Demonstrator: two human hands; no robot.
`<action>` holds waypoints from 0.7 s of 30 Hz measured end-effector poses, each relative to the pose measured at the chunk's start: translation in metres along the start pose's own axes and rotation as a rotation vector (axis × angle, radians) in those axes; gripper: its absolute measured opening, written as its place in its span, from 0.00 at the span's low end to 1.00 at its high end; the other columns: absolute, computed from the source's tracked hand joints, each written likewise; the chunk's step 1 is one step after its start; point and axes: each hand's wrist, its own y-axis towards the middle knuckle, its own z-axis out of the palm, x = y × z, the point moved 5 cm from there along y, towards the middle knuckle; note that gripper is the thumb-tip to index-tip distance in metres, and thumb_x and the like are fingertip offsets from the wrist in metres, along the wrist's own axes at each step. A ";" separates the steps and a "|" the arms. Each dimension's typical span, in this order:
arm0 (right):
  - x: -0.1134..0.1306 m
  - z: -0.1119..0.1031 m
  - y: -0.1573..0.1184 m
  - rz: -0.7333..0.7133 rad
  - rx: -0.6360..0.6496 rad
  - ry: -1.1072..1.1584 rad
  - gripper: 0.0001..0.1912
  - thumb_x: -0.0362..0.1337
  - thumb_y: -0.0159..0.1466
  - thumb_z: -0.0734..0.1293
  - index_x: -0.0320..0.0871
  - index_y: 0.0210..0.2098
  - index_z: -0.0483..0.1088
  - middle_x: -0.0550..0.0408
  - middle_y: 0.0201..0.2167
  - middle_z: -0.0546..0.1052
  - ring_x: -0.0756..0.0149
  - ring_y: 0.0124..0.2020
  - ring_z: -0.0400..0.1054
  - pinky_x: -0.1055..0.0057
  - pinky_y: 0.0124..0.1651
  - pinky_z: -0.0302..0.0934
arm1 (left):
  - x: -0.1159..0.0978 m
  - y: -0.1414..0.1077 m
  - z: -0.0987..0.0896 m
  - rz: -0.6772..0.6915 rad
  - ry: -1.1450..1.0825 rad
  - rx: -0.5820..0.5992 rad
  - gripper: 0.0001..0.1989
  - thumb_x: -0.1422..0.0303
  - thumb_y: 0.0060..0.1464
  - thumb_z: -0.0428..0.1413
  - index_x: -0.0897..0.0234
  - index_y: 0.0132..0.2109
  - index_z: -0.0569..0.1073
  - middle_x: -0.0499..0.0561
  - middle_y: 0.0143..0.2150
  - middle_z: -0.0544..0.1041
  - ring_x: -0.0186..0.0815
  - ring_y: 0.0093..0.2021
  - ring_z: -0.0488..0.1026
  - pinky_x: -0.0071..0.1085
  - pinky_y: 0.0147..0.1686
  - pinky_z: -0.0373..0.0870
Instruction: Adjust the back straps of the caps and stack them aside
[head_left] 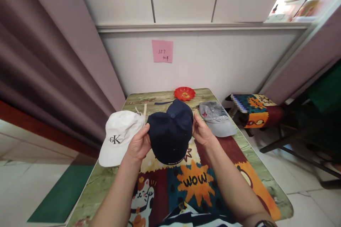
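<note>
A navy baseball cap (172, 134) is held up over the middle of the table, its bill toward me and its strap trailing at the back. My left hand (140, 143) pinches its left edge. On the opposite edge, my right hand (202, 129) grips the same cap. Left of it lies a white baseball cap (119, 136) with a black "CK" mark, close to my left hand. Beside my right hand rests a grey baseball cap (217, 118) with small lettering and a red emblem.
A red scalloped dish (184, 93) sits at the table's far edge, near the wall. A patterned cloth (195, 181) covers part of the wood-look table (98, 191). To the right stands a stool (257, 111) with a similar cloth. A pink note (162, 51) is stuck to the wall.
</note>
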 end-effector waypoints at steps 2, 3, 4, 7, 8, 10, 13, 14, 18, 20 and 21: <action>0.009 -0.001 -0.005 -0.007 0.029 -0.048 0.22 0.54 0.55 0.74 0.47 0.42 0.78 0.55 0.42 0.82 0.61 0.47 0.76 0.67 0.49 0.70 | -0.003 -0.001 -0.001 -0.008 0.029 -0.001 0.14 0.58 0.51 0.64 0.64 0.41 0.81 0.54 0.38 0.84 0.45 0.46 0.81 0.37 0.54 0.73; 0.014 0.000 -0.006 -0.006 0.048 -0.088 0.22 0.53 0.54 0.76 0.46 0.42 0.78 0.55 0.41 0.82 0.61 0.45 0.76 0.68 0.47 0.70 | -0.004 -0.002 0.001 -0.027 0.056 0.005 0.16 0.56 0.51 0.64 0.65 0.39 0.81 0.54 0.35 0.84 0.44 0.42 0.81 0.36 0.51 0.75; 0.020 0.001 -0.007 0.000 0.070 -0.137 0.23 0.50 0.53 0.77 0.46 0.44 0.78 0.54 0.40 0.82 0.61 0.43 0.76 0.68 0.46 0.69 | -0.007 -0.001 0.004 -0.046 0.091 0.014 0.17 0.55 0.51 0.64 0.67 0.38 0.81 0.55 0.33 0.84 0.43 0.39 0.82 0.34 0.47 0.76; 0.036 0.007 -0.007 0.019 0.117 -0.275 0.24 0.46 0.52 0.78 0.45 0.46 0.78 0.53 0.40 0.82 0.63 0.40 0.76 0.70 0.44 0.68 | -0.021 0.003 0.022 -0.064 0.232 0.083 0.13 0.61 0.49 0.67 0.68 0.36 0.80 0.54 0.32 0.83 0.37 0.32 0.80 0.27 0.37 0.76; 0.041 0.009 -0.007 0.014 0.129 -0.303 0.23 0.46 0.53 0.78 0.45 0.45 0.78 0.52 0.40 0.82 0.64 0.39 0.75 0.71 0.43 0.67 | -0.027 0.006 0.030 -0.061 0.289 0.122 0.11 0.64 0.48 0.67 0.68 0.36 0.80 0.54 0.32 0.83 0.36 0.31 0.80 0.26 0.36 0.75; 0.052 0.013 -0.007 -0.017 0.150 -0.343 0.20 0.48 0.55 0.76 0.45 0.44 0.78 0.54 0.36 0.81 0.67 0.35 0.74 0.72 0.39 0.66 | -0.037 0.009 0.044 -0.063 0.415 0.209 0.12 0.68 0.46 0.68 0.68 0.38 0.80 0.54 0.34 0.83 0.35 0.32 0.79 0.25 0.36 0.74; 0.062 0.015 -0.010 -0.075 0.175 -0.465 0.17 0.48 0.56 0.75 0.44 0.39 0.77 0.59 0.23 0.75 0.72 0.25 0.67 0.74 0.31 0.62 | -0.041 0.009 0.054 -0.066 0.601 0.304 0.16 0.70 0.44 0.69 0.66 0.43 0.79 0.54 0.38 0.82 0.35 0.36 0.78 0.26 0.40 0.73; 0.062 0.015 -0.012 -0.075 0.186 -0.527 0.16 0.47 0.56 0.75 0.43 0.38 0.77 0.61 0.21 0.72 0.73 0.22 0.64 0.74 0.30 0.61 | -0.039 0.008 0.053 -0.073 0.648 0.323 0.16 0.70 0.45 0.69 0.65 0.43 0.79 0.53 0.38 0.82 0.35 0.36 0.78 0.26 0.41 0.72; 0.053 0.014 -0.018 -0.015 0.186 -0.681 0.17 0.48 0.56 0.75 0.41 0.35 0.75 0.60 0.22 0.72 0.73 0.23 0.64 0.74 0.30 0.60 | -0.020 0.003 0.043 -0.142 0.752 0.314 0.13 0.66 0.48 0.67 0.63 0.41 0.78 0.51 0.37 0.81 0.33 0.35 0.76 0.26 0.37 0.71; 0.050 0.016 -0.020 -0.019 0.164 -0.665 0.18 0.49 0.57 0.74 0.41 0.34 0.74 0.58 0.24 0.74 0.73 0.24 0.65 0.74 0.30 0.61 | -0.013 0.002 0.038 -0.140 0.779 0.257 0.13 0.64 0.47 0.68 0.64 0.39 0.77 0.50 0.35 0.80 0.33 0.32 0.75 0.25 0.33 0.69; 0.049 0.018 -0.021 -0.031 0.158 -0.653 0.18 0.50 0.57 0.74 0.41 0.34 0.74 0.58 0.25 0.74 0.73 0.24 0.65 0.74 0.30 0.60 | -0.012 0.002 0.037 -0.120 0.792 0.223 0.13 0.63 0.46 0.68 0.64 0.38 0.77 0.49 0.33 0.79 0.32 0.30 0.74 0.24 0.31 0.68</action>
